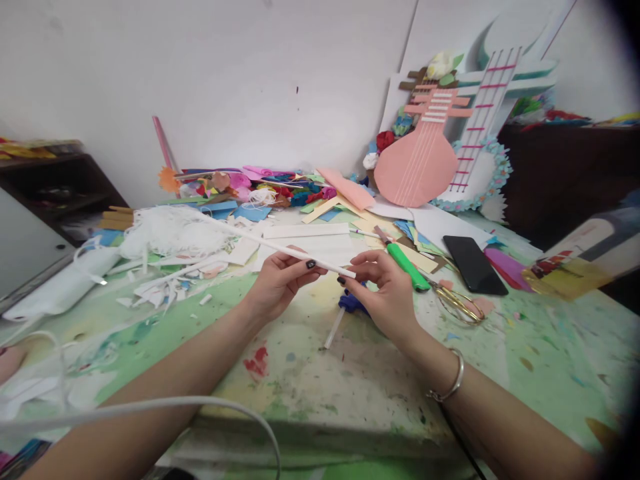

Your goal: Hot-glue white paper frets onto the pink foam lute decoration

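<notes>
A long, thin white paper stick (250, 235) slants across the middle, its near end at my right fingers. My left hand (283, 277) is closed on it a little way from that end, thumb on top. My right hand (383, 290) pinches at the near end with thumb and fingers. Below and partly behind my right hand lies a blue glue gun (350, 301), with a clear glue stick (334, 328) poking out toward me; most of the gun is hidden. White sheets (310, 243) lie just behind both hands.
Right of my hands are a green-handled cutter (407, 265), gold scissors (460, 301) and a black phone (475, 265). White paper shreds (163, 233) and scraps lie left. Paper instruments, one pink (415, 163), lean on the wall. A white cable (150, 403) crosses in front.
</notes>
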`<state>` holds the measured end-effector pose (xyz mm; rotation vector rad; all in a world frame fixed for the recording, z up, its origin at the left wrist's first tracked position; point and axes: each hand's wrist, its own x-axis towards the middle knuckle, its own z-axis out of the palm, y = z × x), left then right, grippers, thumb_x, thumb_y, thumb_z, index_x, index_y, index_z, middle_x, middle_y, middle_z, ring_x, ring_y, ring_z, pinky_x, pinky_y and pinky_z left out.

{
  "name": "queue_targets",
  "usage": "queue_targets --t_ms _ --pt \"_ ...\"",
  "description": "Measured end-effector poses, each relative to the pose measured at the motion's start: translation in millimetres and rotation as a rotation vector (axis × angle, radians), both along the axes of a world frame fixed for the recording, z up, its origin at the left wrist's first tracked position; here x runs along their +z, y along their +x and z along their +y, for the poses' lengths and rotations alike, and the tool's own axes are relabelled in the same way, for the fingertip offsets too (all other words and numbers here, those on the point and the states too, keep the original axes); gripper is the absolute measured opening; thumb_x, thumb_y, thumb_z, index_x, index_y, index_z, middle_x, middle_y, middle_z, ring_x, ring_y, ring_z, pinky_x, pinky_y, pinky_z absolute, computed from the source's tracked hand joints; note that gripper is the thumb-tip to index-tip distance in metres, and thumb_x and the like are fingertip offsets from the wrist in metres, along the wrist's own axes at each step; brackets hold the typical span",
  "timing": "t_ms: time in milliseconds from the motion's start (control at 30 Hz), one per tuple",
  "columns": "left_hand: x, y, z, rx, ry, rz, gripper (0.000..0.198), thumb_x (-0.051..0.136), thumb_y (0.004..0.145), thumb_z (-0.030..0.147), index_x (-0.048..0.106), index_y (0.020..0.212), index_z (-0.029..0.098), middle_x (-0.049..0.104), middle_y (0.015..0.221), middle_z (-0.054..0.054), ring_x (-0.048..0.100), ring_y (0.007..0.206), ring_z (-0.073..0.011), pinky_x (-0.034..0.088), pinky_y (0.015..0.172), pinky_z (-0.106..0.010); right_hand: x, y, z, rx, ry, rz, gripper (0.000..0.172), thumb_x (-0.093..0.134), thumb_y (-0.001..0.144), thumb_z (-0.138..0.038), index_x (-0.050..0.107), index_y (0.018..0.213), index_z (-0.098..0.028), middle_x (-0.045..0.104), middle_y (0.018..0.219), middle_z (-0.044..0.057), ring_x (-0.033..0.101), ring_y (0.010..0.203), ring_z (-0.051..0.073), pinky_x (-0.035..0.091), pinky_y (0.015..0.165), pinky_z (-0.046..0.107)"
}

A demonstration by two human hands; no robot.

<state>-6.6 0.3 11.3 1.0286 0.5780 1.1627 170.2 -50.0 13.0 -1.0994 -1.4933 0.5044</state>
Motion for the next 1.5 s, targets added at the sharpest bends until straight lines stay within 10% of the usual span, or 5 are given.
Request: queue_targets --t_ms 467,1000,1500 --pt "0.7 -1 0 -0.008 0.020 -0.001 0.020 0.080 0.060 0.021 0.065 0.071 0.014 0.072 0.070 -0.003 0.068 0.068 -0.0130 0.052 0.060 -0.016 1.5 1 -4 -0.016 0.012 -0.022 0.019 0.063 0.071 -0.020 0.052 0.085 -0.023 0.069 0.075 0.000 0.066 0.070 0.017 0.052 0.067 0.031" --pt "-4.0 -1 -1 -0.139 0.088 0.157 0.014 0.078 0.065 0.022 0.072 0.074 0.014 0.070 0.066 -0.004 0.063 0.059 -0.0118 0.050 0.057 -0.019 3.0 4 3 0.569 -0.577 0.459 0.024 0.067 0.075 -0.038 0.066 0.074 -0.014 0.067 0.065 0.003 0.057 0.052 0.009 0.045 0.051 0.021" --pt "-5.9 0 -3 -0.136 0.174 0.255 0.013 0.077 0.065 0.021 0.072 0.075 0.014 0.070 0.067 -0.005 0.063 0.059 -0.0130 0.049 0.058 -0.021 1.8 2 3 0.526 -0.584 0.471 0.023 0.067 0.075 -0.037 0.062 0.072 -0.015 0.066 0.061 0.001 0.058 0.049 0.008 0.046 0.049 0.019"
